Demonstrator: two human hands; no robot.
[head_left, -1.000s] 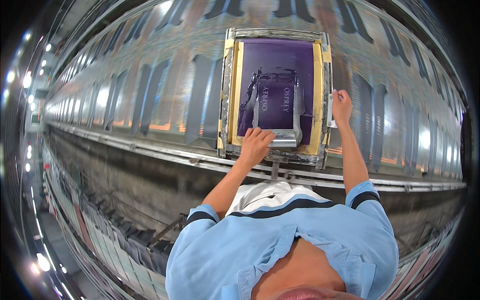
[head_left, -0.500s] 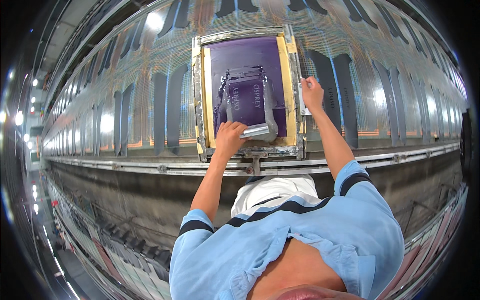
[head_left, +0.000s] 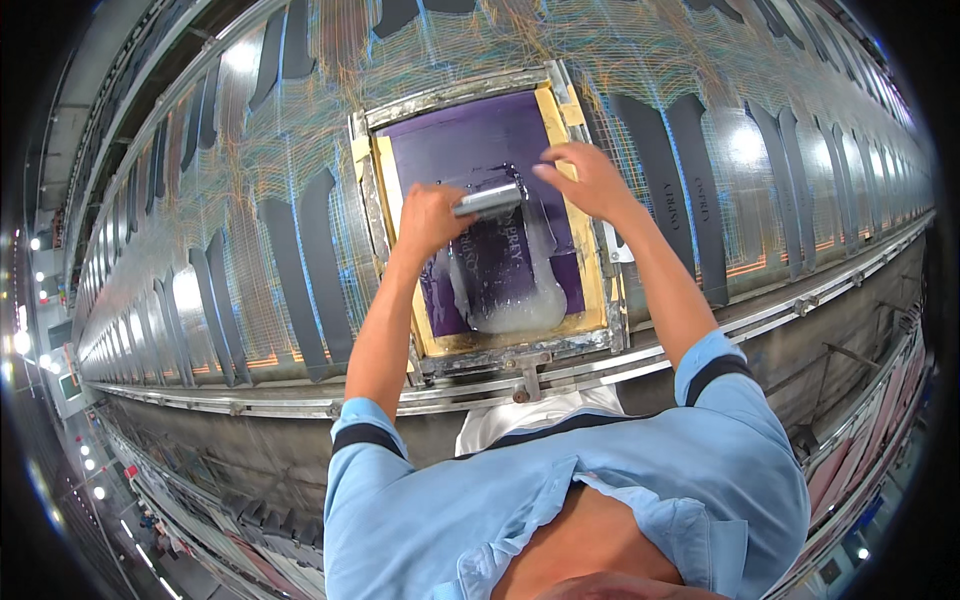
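Observation:
My left hand [head_left: 430, 217] is closed round the left end of a squeegee [head_left: 487, 200] with a shiny metal handle. The squeegee lies across the upper part of the purple mesh [head_left: 450, 125] of a screen printing frame [head_left: 455, 85]. Wet grey ink [head_left: 530, 310] pools on the mesh near its close edge and runs up its right side. My right hand [head_left: 590, 185] hovers over the frame's right side, right of the squeegee and apart from it. Its thumb and fingers are spread, with nothing seen between them. Yellow tape [head_left: 555, 120] lines the frame's inner edges.
Dark grey fabric pieces [head_left: 290, 280] lie in pairs along the long printing table [head_left: 560, 45], and the pair [head_left: 690, 180] right of the frame bears printed lettering. A metal rail [head_left: 720, 325] runs along the near edge. A clamp [head_left: 523, 385] joins the frame's near side there.
My left hand has carried the squeegee from the near end of the mesh to its upper part. My right hand has left the frame's right edge and moved inward. The view has tilted.

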